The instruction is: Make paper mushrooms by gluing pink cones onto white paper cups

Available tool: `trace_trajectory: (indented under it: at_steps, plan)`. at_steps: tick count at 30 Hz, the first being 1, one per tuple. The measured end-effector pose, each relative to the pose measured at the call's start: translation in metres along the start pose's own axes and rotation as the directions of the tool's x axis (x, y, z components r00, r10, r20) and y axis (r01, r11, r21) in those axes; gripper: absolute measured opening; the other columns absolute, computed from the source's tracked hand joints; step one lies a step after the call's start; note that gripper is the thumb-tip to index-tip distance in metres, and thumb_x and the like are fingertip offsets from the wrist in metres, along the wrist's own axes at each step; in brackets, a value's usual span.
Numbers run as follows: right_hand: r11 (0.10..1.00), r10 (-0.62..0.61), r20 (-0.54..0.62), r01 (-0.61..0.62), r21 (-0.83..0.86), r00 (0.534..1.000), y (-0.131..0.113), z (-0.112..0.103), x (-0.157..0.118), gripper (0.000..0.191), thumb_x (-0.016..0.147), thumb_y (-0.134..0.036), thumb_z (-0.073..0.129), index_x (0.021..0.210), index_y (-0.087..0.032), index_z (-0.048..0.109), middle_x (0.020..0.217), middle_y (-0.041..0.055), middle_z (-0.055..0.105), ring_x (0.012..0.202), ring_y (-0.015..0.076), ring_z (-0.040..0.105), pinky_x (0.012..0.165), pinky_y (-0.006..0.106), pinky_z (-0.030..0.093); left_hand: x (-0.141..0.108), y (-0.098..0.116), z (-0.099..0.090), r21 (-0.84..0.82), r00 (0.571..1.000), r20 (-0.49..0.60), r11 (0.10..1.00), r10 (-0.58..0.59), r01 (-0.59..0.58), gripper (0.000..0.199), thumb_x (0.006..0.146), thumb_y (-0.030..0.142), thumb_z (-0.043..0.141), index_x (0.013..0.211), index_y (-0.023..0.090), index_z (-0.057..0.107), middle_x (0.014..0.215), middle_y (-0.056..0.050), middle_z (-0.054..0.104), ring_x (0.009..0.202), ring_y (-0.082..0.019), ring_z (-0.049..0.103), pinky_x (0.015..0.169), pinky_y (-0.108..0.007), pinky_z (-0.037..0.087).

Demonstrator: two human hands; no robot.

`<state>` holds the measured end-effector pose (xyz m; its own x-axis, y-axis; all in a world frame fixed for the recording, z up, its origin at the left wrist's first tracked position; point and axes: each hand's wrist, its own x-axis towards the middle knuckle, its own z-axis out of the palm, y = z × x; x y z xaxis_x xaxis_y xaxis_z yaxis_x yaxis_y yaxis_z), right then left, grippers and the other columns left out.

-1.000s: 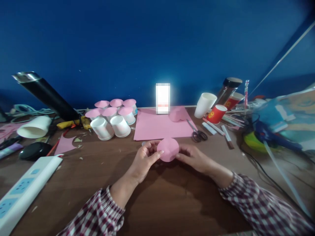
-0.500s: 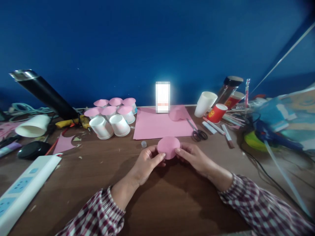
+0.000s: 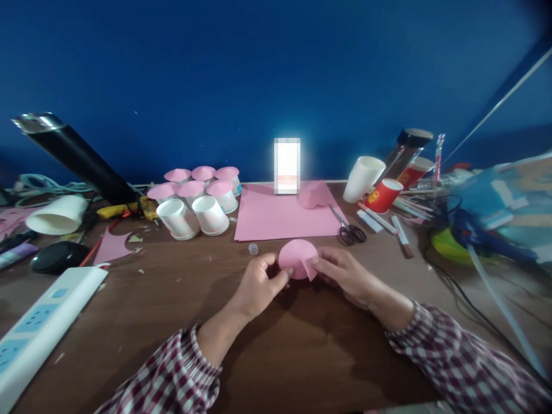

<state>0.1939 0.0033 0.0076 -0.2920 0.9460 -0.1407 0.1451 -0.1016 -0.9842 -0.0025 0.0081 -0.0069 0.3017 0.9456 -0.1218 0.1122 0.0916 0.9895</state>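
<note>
A round pink paper disc is held above the brown table between both hands. A slit runs in from its lower edge, and one flap beside the slit sticks out. My left hand pinches the disc's left edge between thumb and fingers. On the right edge, my right hand grips the flap with thumb and forefinger; its other fingers are partly hidden. Just beyond the hands lie pink paper sheets and a pair of scissors. A small clear cap rests near my left hand.
Two upturned white paper cups stand before several cups topped with pink paper cones. To the right are a white cup, a red cup and sticks. A power strip lies left; a bright screen stands behind.
The slit in the disc has come apart, with the right flap pulled out and down by my right hand. My left hand keeps its pinch.
</note>
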Motion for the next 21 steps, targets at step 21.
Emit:
trace_trajectory:
  at_steps: [21]
  plan:
    - [0.998, 0.017, -0.051, -0.02, -0.055, 0.999, 0.0008, 0.0057, 0.0023, 0.034, 0.079, -0.047, 0.062, 0.078, -0.014, 0.054, 0.063, -0.0022, 0.052, 0.052, 0.0083, 0.046, 0.048, 0.021, 0.036, -0.0027, 0.0044, 0.0055, -0.338, 0.993, 0.043, 0.933, -0.111, 0.119, 0.03, 0.071, 0.029, 0.071, 0.091, 0.009, 0.06, 0.073, -0.004, 0.066, 0.066, -0.01, 0.061, 0.062, -0.023, 0.053]
